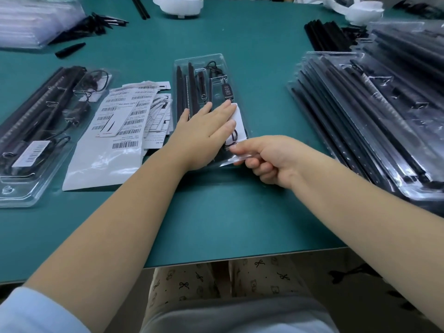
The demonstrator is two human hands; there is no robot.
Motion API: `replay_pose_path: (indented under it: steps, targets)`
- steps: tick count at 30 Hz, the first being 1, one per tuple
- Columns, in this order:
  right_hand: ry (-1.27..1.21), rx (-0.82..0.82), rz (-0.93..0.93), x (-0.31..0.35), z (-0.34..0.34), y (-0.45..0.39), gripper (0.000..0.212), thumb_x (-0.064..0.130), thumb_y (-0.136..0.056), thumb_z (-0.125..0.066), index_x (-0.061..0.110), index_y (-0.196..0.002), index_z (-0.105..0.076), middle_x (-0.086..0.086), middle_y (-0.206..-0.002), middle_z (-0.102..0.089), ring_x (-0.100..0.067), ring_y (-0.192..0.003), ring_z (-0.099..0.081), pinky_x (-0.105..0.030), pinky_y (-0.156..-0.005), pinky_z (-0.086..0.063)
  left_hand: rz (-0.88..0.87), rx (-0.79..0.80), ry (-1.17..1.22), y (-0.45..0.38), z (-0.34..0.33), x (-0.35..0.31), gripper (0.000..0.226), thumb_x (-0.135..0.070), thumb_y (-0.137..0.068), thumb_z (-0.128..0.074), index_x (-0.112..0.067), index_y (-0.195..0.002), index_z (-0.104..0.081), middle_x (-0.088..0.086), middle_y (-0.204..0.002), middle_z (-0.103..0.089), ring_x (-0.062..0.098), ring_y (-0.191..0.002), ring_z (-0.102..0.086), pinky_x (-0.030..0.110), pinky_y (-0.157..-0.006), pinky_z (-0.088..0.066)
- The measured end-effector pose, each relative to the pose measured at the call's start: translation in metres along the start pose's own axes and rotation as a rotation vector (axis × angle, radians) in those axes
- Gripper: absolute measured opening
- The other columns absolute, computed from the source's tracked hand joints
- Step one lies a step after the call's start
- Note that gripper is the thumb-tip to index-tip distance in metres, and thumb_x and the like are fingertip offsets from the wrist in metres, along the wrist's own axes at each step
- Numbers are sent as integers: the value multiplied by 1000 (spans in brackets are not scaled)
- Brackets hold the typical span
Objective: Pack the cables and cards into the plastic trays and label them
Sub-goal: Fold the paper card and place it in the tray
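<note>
Teal tabletop (216, 212) carries, at its centre, a clear plastic tray (217, 59) of black rods and cable. The right hand (271, 159) pinches its near corner; the left hand (204, 133) presses flat across it, fingers straight, touching a white label (239, 116).

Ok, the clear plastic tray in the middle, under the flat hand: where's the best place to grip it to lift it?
Probably the near short edge of the clear plastic tray, from your side: its flat rim is bare there, the right hand pinches it already, and the left hand covers the middle.
</note>
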State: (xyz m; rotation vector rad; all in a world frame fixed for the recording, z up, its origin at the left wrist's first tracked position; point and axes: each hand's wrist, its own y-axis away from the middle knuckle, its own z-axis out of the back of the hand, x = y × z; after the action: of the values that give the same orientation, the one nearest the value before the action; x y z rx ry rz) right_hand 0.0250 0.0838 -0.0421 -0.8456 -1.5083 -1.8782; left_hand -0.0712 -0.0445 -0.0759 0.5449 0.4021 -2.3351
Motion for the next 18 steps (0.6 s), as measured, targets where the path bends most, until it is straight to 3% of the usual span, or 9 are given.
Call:
replay_pose_path:
  steps: [3,4,6,7,8,10,12,14,18]
  targets:
    - [-29,-52,12,0,-4,-1,24,29,-86,-63,14,-68,-57,8,-39,-38,-3,-27,-22,-13,-29,-16,8,-27,16,2,1,-3,46,-38,-103,-24,-32,-148,-27,-15,-156,-21,16,-146,-10,50,-117,0]
    - [-38,-67,22,0,-5,-1,24,28,-86,-63,14,-68,-56,7,-39,-38,-3,-28,-22,-14,-30,-15,4,-53,33,3,2,-5,45,-37,-102,-27,-30,-146,-32,-11,-153,-32,19,-144,-19,50,-117,-7]
    - [-65,-99,53,-1,-5,-2,23,25,-86,-63,15,-67,-55,7,-39,-37,-4,-29,-21,-14,-31,-15,-24,-170,29,4,8,-9,46,-37,-97,-36,-23,-141,-44,-3,-125,-60,24,-126,-46,47,-107,-32]
    - [-79,-115,74,-2,-4,-2,23,24,-85,-63,15,-66,-55,7,-39,-37,-5,-29,-20,-14,-31,-15,-36,-243,-8,4,12,-9,47,-37,-94,-40,-20,-137,-49,-2,-114,-64,25,-116,-52,45,-99,-39]
    - [-90,-132,101,-4,-4,-2,23,23,-85,-64,15,-65,-55,7,-39,-37,-5,-29,-20,-14,-32,-15,-41,-295,-51,4,15,-8,49,-39,-92,-42,-20,-135,-51,-1,-115,-65,25,-115,-53,44,-97,-41]
    - [-123,-154,162,-8,-4,-2,24,21,-84,-63,16,-64,-53,7,-40,-37,-6,-30,-20,-13,-33,-15,-31,-278,-102,4,18,-5,56,-48,-88,-39,-25,-139,-47,-3,-136,-55,23,-127,-44,46,-104,-35]
    - [-172,-141,188,-10,-3,-3,27,20,-84,-61,17,-61,-48,8,-41,-36,-6,-31,-20,-12,-32,-15,-4,-138,-117,5,11,-3,54,-52,-92,-35,-34,-143,-37,-9,-151,-35,20,-138,-29,53,-112,-19]
    - [-223,-79,152,-9,-1,-2,28,21,-85,-58,20,-61,-44,8,-42,-37,-4,-32,-21,-12,-31,-15,32,-71,-68,4,2,-4,48,-49,-97,-32,-39,-144,-33,-15,-154,-25,16,-140,-20,61,-109,-7]
    - [-161,-36,92,-6,3,-1,21,24,-87,-60,19,-69,-51,5,-45,-46,-3,-30,-25,-12,-30,-18,37,-85,-41,0,-3,-4,46,-49,-97,-33,-42,-143,-33,-18,-154,-24,18,-143,-16,65,-109,-3]
